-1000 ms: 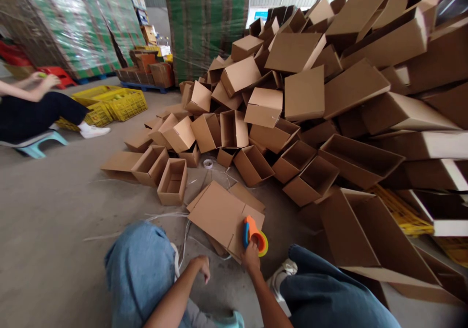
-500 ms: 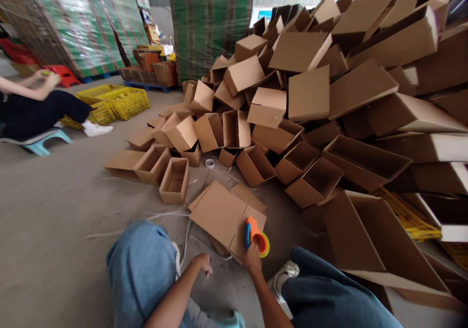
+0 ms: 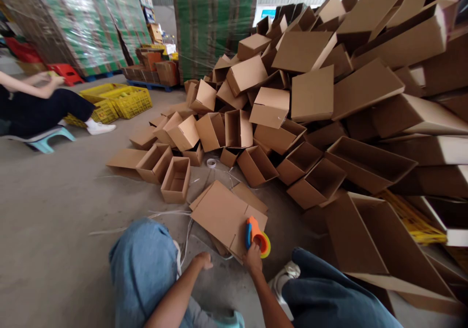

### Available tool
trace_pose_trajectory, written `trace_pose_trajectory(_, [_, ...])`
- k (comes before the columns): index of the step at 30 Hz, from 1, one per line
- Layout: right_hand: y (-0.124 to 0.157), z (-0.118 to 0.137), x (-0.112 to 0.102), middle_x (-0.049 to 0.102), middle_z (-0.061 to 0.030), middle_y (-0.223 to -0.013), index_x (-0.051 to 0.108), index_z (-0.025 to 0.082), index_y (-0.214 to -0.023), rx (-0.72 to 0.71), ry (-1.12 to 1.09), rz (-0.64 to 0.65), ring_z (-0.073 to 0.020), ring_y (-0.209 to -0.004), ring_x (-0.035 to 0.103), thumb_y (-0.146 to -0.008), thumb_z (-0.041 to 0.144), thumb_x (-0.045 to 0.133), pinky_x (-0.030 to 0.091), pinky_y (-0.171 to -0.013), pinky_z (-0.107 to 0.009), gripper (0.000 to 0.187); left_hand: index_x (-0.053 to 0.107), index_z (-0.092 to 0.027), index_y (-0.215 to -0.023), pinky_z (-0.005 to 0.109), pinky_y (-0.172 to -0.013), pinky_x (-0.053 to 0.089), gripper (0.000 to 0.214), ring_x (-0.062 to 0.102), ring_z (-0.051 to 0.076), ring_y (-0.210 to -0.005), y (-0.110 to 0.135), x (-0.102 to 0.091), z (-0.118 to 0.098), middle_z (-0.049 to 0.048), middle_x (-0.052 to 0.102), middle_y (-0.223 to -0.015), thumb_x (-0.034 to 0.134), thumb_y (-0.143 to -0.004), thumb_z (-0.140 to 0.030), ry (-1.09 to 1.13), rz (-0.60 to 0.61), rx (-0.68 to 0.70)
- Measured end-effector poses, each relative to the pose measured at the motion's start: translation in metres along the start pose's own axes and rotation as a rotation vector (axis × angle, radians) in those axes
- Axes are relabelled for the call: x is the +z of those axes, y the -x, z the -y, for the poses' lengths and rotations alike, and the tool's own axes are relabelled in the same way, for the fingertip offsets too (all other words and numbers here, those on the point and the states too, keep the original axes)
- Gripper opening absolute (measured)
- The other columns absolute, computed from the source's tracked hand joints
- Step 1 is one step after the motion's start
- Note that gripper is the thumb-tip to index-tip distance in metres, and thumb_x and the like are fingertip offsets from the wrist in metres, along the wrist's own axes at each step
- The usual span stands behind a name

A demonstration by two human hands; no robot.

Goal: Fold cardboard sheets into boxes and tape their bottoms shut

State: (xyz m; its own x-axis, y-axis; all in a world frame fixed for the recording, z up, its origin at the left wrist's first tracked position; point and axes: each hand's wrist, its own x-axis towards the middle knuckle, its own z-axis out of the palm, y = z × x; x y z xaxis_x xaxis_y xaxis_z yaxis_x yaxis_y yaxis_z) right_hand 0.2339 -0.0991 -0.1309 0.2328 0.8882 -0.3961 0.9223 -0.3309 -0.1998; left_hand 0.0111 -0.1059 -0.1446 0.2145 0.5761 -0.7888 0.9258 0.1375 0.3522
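A flattened cardboard box [image 3: 221, 214] lies on the concrete floor between my knees. My right hand [image 3: 252, 260] grips an orange and blue tape dispenser [image 3: 256, 237] with a yellow-green roll, resting at the flat box's near right corner. My left hand [image 3: 202, 260] hovers low beside my left knee, fingers curled shut, close to the box's near edge and some white strapping [image 3: 171, 215]; nothing shows in it.
A big heap of open cardboard boxes [image 3: 310, 104] fills the right and middle. Small open boxes [image 3: 176, 179] sit ahead left. A tape roll [image 3: 211, 163] lies on the floor. Another person [image 3: 40, 106] sits on a stool at left by yellow crates [image 3: 124, 101]. Wrapped pallets stand behind.
The view has shifted slightly; my left hand has edged a little right toward the flat box. The right hand and dispenser stay in place.
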Motion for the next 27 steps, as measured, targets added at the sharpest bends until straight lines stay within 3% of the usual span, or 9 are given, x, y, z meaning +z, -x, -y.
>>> trace_pose_trajectory(7, [0.000,0.000,0.001,0.052,-0.0233,-0.131,0.038,0.001,-0.139,0.015,-0.063,-0.013,-0.0325,-0.124,0.051,-0.072,0.010,0.052,0.044,-0.099,-0.039,0.069,0.067,-0.017,-0.056,0.041,-0.077,0.050,0.007,0.068,0.036,-0.093,-0.006,0.003,0.003,0.0155,0.071,-0.075,0.063,-0.060,-0.022,-0.086,0.008,-0.045])
trace_pose_trajectory(12, [-0.002,-0.003,0.005,0.052,-0.0253,-0.130,0.042,-0.001,-0.135,-0.006,-0.087,-0.029,-0.0342,-0.123,0.051,-0.070,0.010,0.054,0.044,-0.099,-0.040,0.067,0.075,-0.015,-0.078,0.040,-0.082,0.050,0.021,0.067,0.034,-0.100,-0.007,0.005,0.003,0.0171,0.074,-0.091,0.061,-0.064,-0.021,-0.127,0.005,-0.045])
trace_pose_trajectory(18, [-0.005,-0.006,0.006,0.054,-0.0261,-0.127,0.046,-0.002,-0.130,-0.022,-0.117,-0.038,-0.0336,-0.119,0.054,-0.071,0.008,0.053,0.045,-0.097,-0.039,0.060,0.075,-0.014,-0.092,0.034,-0.084,0.051,0.028,0.067,0.028,-0.103,-0.009,0.005,0.003,0.0130,0.074,-0.098,0.058,-0.071,-0.023,-0.182,0.033,-0.070])
trace_pose_trajectory(21, [-0.005,-0.006,0.006,0.054,-0.0245,-0.126,0.047,-0.001,-0.130,-0.018,-0.106,-0.043,-0.0323,-0.120,0.054,-0.073,0.008,0.052,0.044,-0.097,-0.038,0.058,0.073,-0.013,-0.098,0.036,-0.087,0.051,0.028,0.067,0.025,-0.103,-0.010,0.005,0.004,0.0124,0.073,-0.102,0.058,-0.077,-0.026,-0.192,0.042,-0.073])
trace_pose_trajectory(27, [-0.005,-0.005,0.006,0.053,-0.0262,-0.127,0.044,-0.004,-0.133,-0.007,-0.097,-0.037,-0.0323,-0.120,0.054,-0.072,0.009,0.055,0.044,-0.097,-0.037,0.063,0.075,-0.014,-0.092,0.036,-0.080,0.053,0.028,0.068,0.030,-0.101,-0.013,0.006,0.005,0.0160,0.073,-0.101,0.060,-0.070,-0.025,-0.181,0.035,-0.054])
